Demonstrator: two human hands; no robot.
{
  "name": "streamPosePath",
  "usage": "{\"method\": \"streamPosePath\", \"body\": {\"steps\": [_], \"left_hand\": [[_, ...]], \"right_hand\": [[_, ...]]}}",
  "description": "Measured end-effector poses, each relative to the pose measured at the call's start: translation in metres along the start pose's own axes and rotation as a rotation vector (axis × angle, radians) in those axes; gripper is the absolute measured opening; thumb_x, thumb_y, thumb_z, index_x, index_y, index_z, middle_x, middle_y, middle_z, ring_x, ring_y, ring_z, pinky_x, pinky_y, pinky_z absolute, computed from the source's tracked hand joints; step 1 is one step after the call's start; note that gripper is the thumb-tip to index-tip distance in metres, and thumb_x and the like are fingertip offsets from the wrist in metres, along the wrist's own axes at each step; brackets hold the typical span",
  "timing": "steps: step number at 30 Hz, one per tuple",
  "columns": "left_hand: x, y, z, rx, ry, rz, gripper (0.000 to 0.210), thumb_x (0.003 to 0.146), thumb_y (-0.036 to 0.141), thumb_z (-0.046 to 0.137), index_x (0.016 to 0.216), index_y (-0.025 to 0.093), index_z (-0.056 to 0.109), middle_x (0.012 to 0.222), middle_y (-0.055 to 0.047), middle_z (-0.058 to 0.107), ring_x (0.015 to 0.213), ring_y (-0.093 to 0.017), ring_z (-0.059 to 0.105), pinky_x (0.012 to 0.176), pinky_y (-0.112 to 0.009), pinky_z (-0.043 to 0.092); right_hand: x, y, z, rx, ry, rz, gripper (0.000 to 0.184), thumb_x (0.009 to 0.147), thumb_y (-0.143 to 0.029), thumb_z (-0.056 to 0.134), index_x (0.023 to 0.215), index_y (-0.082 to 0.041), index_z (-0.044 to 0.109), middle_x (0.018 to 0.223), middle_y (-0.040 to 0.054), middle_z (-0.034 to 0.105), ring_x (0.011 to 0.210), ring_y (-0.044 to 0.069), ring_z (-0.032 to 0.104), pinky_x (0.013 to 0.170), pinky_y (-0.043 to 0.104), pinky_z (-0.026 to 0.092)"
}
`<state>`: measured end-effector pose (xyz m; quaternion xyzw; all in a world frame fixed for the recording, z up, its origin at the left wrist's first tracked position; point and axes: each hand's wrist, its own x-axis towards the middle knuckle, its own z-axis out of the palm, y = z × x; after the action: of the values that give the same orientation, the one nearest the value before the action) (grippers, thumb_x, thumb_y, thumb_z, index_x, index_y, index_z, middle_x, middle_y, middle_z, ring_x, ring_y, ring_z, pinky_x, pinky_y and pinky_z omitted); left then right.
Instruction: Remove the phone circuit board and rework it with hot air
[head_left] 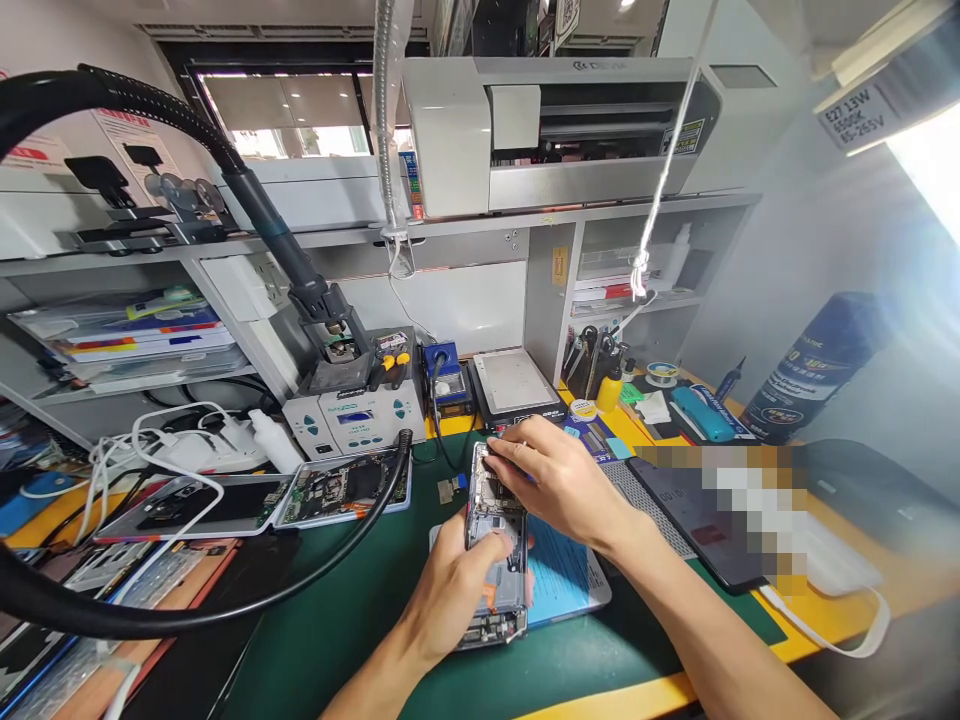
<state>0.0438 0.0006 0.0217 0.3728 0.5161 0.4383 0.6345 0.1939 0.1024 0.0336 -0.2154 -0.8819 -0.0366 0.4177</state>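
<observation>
Far left there's a white bottle [274,442] standing behind a two-panel thing [341,485] with circuit boards showing, and a thick black hose [225,618] loops across the near left. Behind the boards sits a grey station [352,420] with buttons and a little display. Next along is the green mat [330,625], with a small connector piece [452,488] lying just left of the phone.

Then the main bit: the left hand [454,575] is wrapped around the near half of an opened phone [489,512], thumb across the top of it, fingertips peeking out past its right edge. So the phone's basically between both hands, guts up, tilted a bit. The right hand [551,475] comes in from the right over the far end, fingers bent and bunched close together, touching the phone up there. Can't tell if they're pinching anything tiny.

Under the phone and off to its right is a blue panel [562,565] with print on it. Further right, a dark-screened device [682,520] lies flat, and a big blue can [814,370] stands at the far right.
</observation>
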Motion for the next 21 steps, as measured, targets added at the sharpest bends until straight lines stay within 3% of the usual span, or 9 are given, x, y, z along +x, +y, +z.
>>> {"method": "streamPosePath", "body": {"steps": [11, 16, 21], "left_hand": [[0.0004, -0.0018, -0.0017, 0.022, 0.006, -0.016, 0.032, 0.080, 0.043, 0.066, 0.097, 0.016, 0.063, 0.080, -0.004, 0.071, 0.057, -0.020, 0.066, 0.058, -0.032, 0.054], [-0.0003, -0.0007, -0.0011, 0.020, 0.007, -0.022, 0.032, 0.080, 0.042, 0.065, 0.096, 0.015, 0.065, 0.069, -0.004, 0.068, 0.059, -0.022, 0.067, 0.057, -0.032, 0.053], [-0.0003, -0.0006, -0.0004, -0.014, 0.011, -0.020, 0.032, 0.079, 0.042, 0.067, 0.097, 0.016, 0.064, 0.073, -0.006, 0.071, 0.056, -0.022, 0.066, 0.056, -0.032, 0.053]], "right_hand": [[-0.0028, 0.0049, 0.0065, 0.109, 0.042, 0.075, 0.015, 0.099, -0.025, 0.069, 0.107, -0.014, 0.075, 0.092, 0.0099, 0.073, 0.086, 0.022, 0.069, 0.074, 0.037, 0.060], [-0.0031, 0.0057, 0.0067, 0.103, 0.061, 0.042, 0.015, 0.100, -0.024, 0.067, 0.109, -0.015, 0.075, 0.091, 0.0096, 0.074, 0.083, 0.022, 0.068, 0.072, 0.037, 0.059], [-0.0025, 0.0045, 0.0073, 0.037, 0.062, -0.001, 0.015, 0.100, -0.022, 0.065, 0.110, -0.014, 0.074, 0.091, 0.0123, 0.074, 0.082, 0.024, 0.068, 0.071, 0.039, 0.057]]}}
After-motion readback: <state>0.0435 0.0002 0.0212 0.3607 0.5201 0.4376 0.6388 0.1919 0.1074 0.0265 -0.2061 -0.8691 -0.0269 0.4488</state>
